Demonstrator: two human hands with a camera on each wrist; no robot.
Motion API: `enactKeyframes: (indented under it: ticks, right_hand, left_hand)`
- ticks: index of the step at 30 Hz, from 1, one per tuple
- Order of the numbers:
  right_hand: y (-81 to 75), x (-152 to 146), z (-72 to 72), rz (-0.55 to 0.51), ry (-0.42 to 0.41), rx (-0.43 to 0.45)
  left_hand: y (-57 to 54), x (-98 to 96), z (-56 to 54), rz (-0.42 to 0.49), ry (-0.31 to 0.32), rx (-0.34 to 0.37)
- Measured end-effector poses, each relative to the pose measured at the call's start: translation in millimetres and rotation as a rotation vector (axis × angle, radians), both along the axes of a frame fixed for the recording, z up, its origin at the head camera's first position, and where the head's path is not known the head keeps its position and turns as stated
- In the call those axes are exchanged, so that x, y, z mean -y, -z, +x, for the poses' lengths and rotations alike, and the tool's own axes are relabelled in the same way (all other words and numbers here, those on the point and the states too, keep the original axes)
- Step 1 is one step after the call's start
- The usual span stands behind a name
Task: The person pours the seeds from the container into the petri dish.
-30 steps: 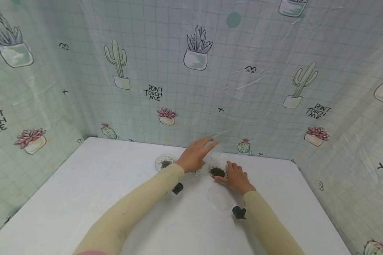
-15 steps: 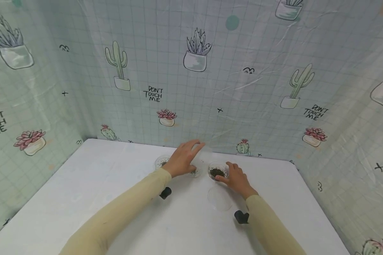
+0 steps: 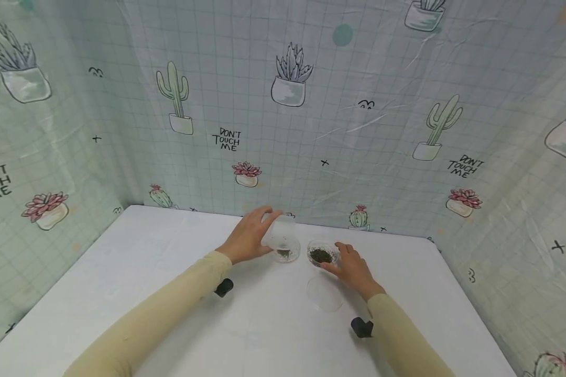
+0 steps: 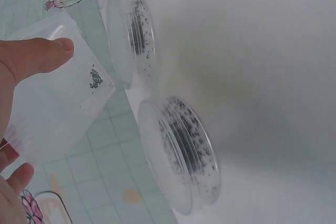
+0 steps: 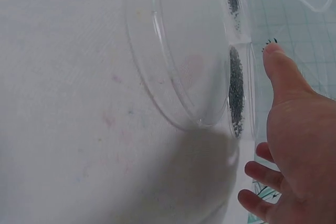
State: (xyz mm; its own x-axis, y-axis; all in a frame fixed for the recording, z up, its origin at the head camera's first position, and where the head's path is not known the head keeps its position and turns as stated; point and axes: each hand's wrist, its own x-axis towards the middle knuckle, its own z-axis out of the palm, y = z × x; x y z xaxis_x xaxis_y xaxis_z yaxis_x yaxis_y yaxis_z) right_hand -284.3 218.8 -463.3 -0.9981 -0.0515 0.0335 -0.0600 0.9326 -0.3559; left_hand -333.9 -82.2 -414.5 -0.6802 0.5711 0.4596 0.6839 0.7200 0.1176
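My left hand (image 3: 249,236) holds a translucent plastic bag (image 4: 58,103), thumb across its front; a small clump of dark grains (image 4: 96,78) shows near the bag's corner. In the head view the bag hangs above and behind the middle petri dish (image 3: 284,250), which holds a few dark grains. The right petri dish (image 3: 322,252) bears a larger dark heap. Beside that dish is my right hand (image 3: 354,267), thumb and fingers spread loosely at its right side; the right wrist view shows a gap between thumb and dish. A third dish is hidden behind my left hand in the head view.
A clear round lid (image 3: 324,294) lies on the white table (image 3: 264,335) in front of the right dish. Dark wrist cameras (image 3: 362,328) sit under both sleeves. A patterned curtain (image 3: 245,104) rises right behind the table's far edge.
My left hand has moved left with the bag, from near the right dish to the middle one, uncovering the middle dish and covering the left one. The right hand has barely shifted.
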Motion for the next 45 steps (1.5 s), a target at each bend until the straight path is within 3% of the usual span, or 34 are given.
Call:
enactKeyframes:
  ticks: [8,18,27,32,45]
  right_hand:
    - [-6.7,2,10.0,0.003,-0.008,0.016]
    - [-8.5,2,18.1,0.029,-0.05,-0.026]
    - [-7.9,3,24.2,0.036,-0.072,-0.058]
    - [-6.3,2,27.9,0.041,-0.076,-0.054]
    - [-2.4,4,37.5,0.053,-0.093,-0.08]
  left_hand:
    - [-0.7,23.1,5.9,0.023,-0.05,0.06]
    - [-0.2,45.7,15.7,0.05,-0.041,0.039]
    - [3.6,61.9,22.8,0.067,-0.061,0.067]
    - [5.7,69.9,26.4,0.069,-0.089,0.118]
    - [13.3,95.6,36.5,0.085,-0.163,0.144]
